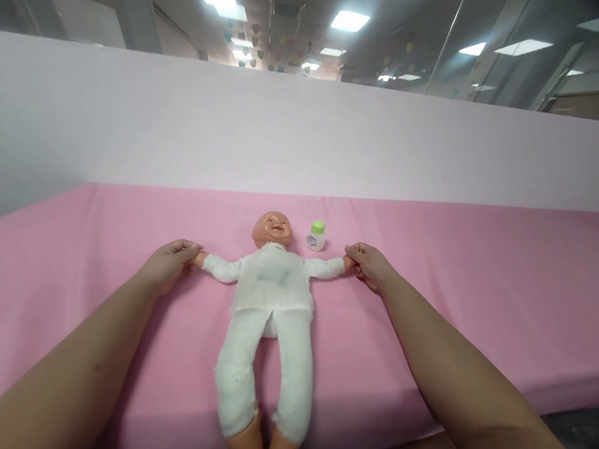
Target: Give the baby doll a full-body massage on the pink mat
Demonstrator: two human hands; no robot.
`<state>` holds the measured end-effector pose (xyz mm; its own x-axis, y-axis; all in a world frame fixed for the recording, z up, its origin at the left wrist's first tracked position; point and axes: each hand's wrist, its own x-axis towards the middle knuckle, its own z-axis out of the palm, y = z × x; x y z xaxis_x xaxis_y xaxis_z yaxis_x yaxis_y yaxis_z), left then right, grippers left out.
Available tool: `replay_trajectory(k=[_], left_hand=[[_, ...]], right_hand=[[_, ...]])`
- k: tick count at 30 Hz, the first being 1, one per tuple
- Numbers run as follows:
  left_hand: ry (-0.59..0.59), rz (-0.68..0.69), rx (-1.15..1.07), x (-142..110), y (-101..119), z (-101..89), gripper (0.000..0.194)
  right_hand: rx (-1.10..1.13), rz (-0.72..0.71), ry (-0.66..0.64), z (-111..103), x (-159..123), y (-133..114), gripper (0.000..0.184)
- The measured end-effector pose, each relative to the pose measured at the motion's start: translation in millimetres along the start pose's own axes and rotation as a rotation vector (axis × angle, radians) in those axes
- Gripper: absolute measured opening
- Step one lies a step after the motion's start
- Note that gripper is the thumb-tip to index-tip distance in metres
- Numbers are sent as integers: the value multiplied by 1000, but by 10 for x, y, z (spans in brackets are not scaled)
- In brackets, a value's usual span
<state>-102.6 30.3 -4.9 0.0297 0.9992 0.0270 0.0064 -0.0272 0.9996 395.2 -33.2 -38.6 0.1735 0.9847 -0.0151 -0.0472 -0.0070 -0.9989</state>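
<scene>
A baby doll with a white cloth body lies on its back on the pink-covered table, its head toward the wall and its feet over the near edge. Its arms are stretched out to both sides. My left hand is closed round the doll's hand on the left. On the other side, my right hand pinches the doll's other hand between thumb and fingers. A small clear bottle with a green cap stands just right of the doll's head, apart from my hands.
The pink cover spreads wide to both sides. Behind it rises a white wall, with glass above showing ceiling lights. The table's front edge runs close to me, below the doll's knees.
</scene>
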Motion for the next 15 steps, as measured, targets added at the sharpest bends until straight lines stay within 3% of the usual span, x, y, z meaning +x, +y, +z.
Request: replay_trajectory(k=[8, 15], left_hand=[[-28, -48, -62, 12, -2, -43, 38], [-40, -48, -148, -5, 10, -67, 55]], right_hand=[[-5, 30, -13, -16, 50, 36, 36], [96, 51, -66, -150, 59, 12, 31]])
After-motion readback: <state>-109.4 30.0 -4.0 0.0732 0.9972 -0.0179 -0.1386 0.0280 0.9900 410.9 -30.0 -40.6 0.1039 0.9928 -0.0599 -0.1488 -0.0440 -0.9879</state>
